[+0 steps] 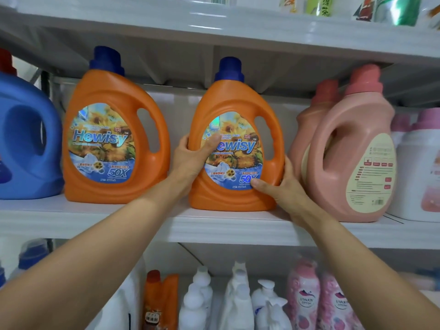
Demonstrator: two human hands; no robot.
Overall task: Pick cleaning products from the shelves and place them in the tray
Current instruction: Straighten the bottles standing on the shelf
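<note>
Standing upright on the white middle shelf [142, 222], item one is an orange detergent jug [235, 101] with a dark blue screw cap and a sunflower label reading "Hewisy" and "50X"; its base sits at the shelf board, and whether it is lifted clear cannot be told. Both hands grasp it: the left hand [190, 158] wraps its left flank with the thumb laid across the label, and the right hand [278, 184] clasps the lower right side below the handle loop, thumb on the label's bottom edge, fingers [285, 163] curled round the back. The jug is opaque and capped, so its fill cannot be seen. Left of this jug, apart from it: a second identical orange jug [114, 139], capped, and further left a blue jug [26, 139] with a large handle hole, partly cut off by the frame. Right of the held jug, just beside the right hand: a pink jug [352, 151], back label facing out, with another pink jug [312, 120] behind it; beyond these, a white container with a pink cap [419, 163]. Above the held jug: a white upper shelf [214, 27] bearing packets [321, 5], only their lower edges visible. Below it: slim orange bottles [162, 303], white pump bottles [197, 303] and pink patterned bottles [303, 298], all closed.
</note>
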